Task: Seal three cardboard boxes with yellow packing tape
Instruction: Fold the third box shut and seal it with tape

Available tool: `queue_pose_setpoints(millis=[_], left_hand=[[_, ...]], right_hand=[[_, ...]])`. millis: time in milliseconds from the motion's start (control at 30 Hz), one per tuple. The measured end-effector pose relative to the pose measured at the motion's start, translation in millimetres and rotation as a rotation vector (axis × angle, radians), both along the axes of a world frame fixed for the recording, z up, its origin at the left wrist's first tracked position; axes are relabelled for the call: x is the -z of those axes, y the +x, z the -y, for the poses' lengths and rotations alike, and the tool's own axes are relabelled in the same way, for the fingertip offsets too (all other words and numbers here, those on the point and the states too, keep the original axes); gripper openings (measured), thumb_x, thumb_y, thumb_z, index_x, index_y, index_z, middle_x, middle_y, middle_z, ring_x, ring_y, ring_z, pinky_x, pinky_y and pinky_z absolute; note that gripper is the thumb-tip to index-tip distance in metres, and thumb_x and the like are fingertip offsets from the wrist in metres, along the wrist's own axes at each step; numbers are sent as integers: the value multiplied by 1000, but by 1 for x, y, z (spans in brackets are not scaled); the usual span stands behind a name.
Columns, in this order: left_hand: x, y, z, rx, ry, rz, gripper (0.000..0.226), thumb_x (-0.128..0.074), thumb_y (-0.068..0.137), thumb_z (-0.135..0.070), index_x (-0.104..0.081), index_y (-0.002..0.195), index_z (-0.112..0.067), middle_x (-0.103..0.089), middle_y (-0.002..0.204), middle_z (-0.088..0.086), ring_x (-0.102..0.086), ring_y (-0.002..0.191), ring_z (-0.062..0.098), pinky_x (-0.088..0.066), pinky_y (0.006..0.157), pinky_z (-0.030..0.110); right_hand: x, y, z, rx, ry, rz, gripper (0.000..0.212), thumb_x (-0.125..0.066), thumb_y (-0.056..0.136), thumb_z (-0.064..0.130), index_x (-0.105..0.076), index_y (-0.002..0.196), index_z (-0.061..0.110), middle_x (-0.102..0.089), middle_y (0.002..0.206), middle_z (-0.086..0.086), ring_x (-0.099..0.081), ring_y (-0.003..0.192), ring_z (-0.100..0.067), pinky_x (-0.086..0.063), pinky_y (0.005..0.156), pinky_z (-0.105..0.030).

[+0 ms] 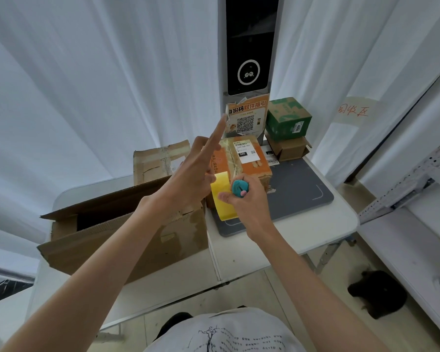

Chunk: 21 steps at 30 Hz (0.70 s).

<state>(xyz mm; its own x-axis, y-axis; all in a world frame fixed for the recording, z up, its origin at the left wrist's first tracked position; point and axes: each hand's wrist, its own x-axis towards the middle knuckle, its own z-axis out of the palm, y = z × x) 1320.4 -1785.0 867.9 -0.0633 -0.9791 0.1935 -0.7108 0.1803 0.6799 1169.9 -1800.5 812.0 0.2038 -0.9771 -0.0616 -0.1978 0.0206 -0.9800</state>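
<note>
Above the white surface [328, 224], I see my left hand [188, 179] raised with its index finger straight and pointing away, the other fingers loosely curled, pinching the far end of a yellow packing tape strip [222, 199]. My right hand [247, 199] has its fingers wrapped around a small teal cutter [240, 188], thumb on the tape. Just beyond sits an orange labelled box [252, 161] on a grey mat [302, 189]; an open cardboard box [122, 224] lies left.
</note>
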Motion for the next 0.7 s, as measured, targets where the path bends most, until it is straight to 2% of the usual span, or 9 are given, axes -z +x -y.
queue_pose_setpoints(millis=[67,133,200,300,400,533,700], left_hand=[[-4,-5,-6,22,29,-32,121,-65,86,16,6,150,-58,-39,130,-4,-59,82,13,-55,73,18],[-9,-7,-8,14,34,-55,121,-66,86,15,4,154,-55,-38,142,0,-61,90,15,-59,78,26],[-16,-2,-4,-34,42,-98,121,-68,85,15,4,158,-49,-35,148,3,-65,93,19,-60,80,30],[-29,7,3,-99,109,-131,121,-71,85,12,6,158,-46,-41,134,1,-69,82,26,-58,76,20],[-39,11,8,-108,146,-127,121,-72,85,11,5,159,-47,-42,136,5,-68,87,32,-58,78,20],[-47,13,15,-104,183,-89,122,-74,85,8,6,159,-46,-42,138,4,-67,88,31,-59,80,24],[-48,12,21,-123,208,-62,124,-77,83,7,7,159,-45,-40,140,7,-59,93,24,-57,88,33]], right_hand=[[4,-3,5,56,-18,-20,34,-80,86,19,-49,85,31,-52,114,-1,-54,105,-15,-50,82,-20],[8,-8,7,78,-91,3,34,-80,86,17,-49,86,30,-54,113,-3,-55,106,-16,-48,88,-25],[14,-12,3,46,-220,49,38,-81,83,11,-49,85,31,-57,106,-2,-56,97,-13,-48,87,-20],[22,-15,-6,-14,-366,95,40,-81,82,4,-50,86,29,-55,98,-3,-56,90,-12,-50,86,-18],[20,-15,-8,-30,-430,145,38,-79,83,0,-51,87,26,-55,97,0,-55,90,-9,-49,87,-17],[13,-17,-9,-58,-469,178,35,-76,85,-2,-52,88,24,-59,99,6,-58,95,-6,-48,89,-17],[10,-18,-12,-103,-501,186,28,-76,84,-1,-54,88,16,-59,99,2,-57,96,-8,-49,89,-19]])
